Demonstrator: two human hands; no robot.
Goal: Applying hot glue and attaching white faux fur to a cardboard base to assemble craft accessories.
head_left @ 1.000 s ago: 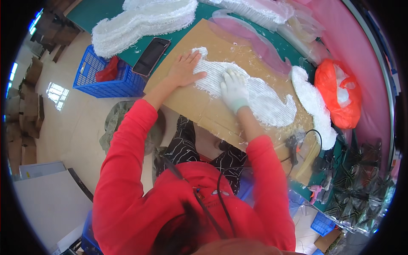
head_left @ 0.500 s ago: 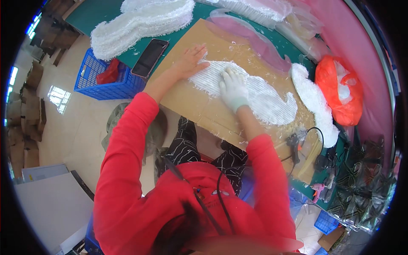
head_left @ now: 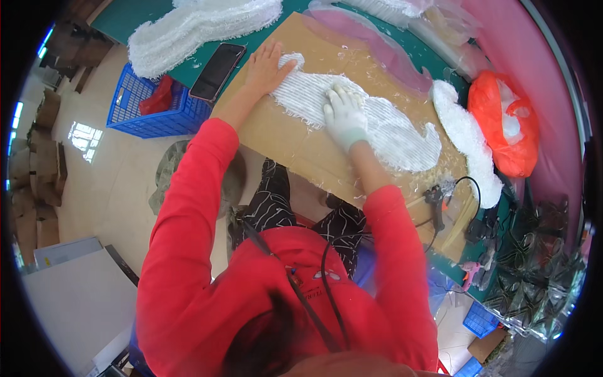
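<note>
1. At the far left, a blue plastic basket [head_left: 154,127] stands beside the table, with a red item [head_left: 158,97] in it.
2. A stack of white fringed pieces [head_left: 201,34] lies on the green tabletop [head_left: 264,39], near its upper left end.
3. A dark phone [head_left: 218,70] lies face up, just beside the brown cardboard sheet [head_left: 270,132].
4. The bare left hand [head_left: 264,69] is open, its fingers spread on the cardboard and its thumb at the left end of the ribbed white piece [head_left: 396,135].
5. That piece, wavy in outline with frayed edges, lies flat across the middle of the cardboard.
6. The right hand [head_left: 345,116], in a white glove, lies open on the middle of the piece, fingers extended and gripping nothing.
7. Above the piece, a translucent pink sheet [head_left: 383,53] with a curved edge lies partly over the cardboard.
8. To the right are a dark corded tool [head_left: 434,202], another white fringed piece [head_left: 465,141], a pink-handled tool [head_left: 468,270] and an orange-red plastic bag [head_left: 493,141].
</note>
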